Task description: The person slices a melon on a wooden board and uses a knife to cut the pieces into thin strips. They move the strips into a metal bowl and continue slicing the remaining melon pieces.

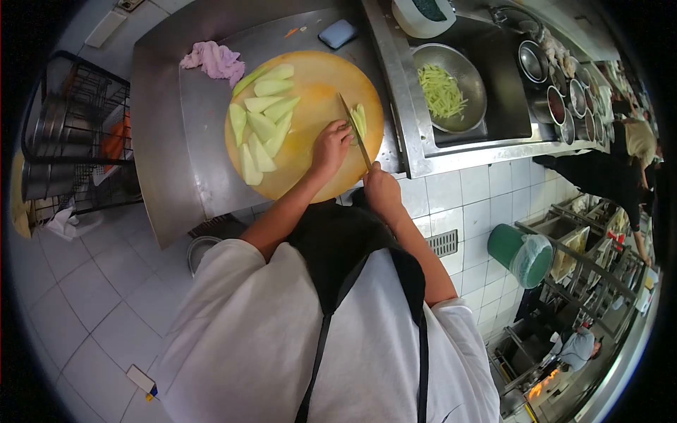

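A round yellow cutting board [314, 95] lies on the steel counter. On its left half are several pale green vegetable pieces [262, 125]. My right hand [383, 189] is wrapped round the handle of a knife [357, 130], whose blade points away from me across the right part of the board. Just left of the blade, my left hand [333, 146] has its fingers bent together at the vegetable being cut; what lies under the fingertips is mostly hidden. Thin green slices [360, 118] rest to the right of the blade.
A metal bowl [472, 88] of green strips stands in the sink [504, 106] at the right. A pink cloth [214, 61] and a blue sponge [337, 34] lie by the board. A wire rack [77, 134] is at the left. Two other people are at the far right.
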The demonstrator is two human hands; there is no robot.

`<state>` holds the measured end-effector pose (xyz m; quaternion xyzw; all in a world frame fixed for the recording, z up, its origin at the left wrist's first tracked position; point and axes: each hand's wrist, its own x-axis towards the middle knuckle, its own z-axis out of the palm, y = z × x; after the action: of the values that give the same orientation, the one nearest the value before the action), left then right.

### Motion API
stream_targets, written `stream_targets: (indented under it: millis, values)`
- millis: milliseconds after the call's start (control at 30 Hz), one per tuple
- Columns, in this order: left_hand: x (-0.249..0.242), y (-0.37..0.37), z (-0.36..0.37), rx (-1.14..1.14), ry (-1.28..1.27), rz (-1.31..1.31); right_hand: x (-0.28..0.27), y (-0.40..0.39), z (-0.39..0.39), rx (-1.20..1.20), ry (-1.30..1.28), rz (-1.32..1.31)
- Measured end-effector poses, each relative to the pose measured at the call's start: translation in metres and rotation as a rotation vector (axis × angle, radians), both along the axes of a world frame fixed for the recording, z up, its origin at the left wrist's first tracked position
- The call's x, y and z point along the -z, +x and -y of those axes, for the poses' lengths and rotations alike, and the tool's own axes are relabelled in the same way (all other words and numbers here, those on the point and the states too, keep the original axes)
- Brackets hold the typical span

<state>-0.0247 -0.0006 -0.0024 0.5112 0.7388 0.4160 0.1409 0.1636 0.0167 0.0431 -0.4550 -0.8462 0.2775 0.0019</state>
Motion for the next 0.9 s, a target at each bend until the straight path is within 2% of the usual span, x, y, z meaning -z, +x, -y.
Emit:
stream_targets:
  millis: [167, 367, 900]
  values:
    - [0.006, 0.004, -0.002, -0.022, 0.051, 0.006, 0.013, 0.014, -0.018, -0.040, -0.037, -0.112]
    - [0.008, 0.007, 0.000, -0.079, 0.033, 0.118, -0.017, 0.010, 0.000, 0.046, -0.002, -0.059]
    - [0.005, 0.004, 0.002, -0.068, 0.058, 0.092, -0.018, 0.010, 0.014, 0.030, -0.027, 0.050]
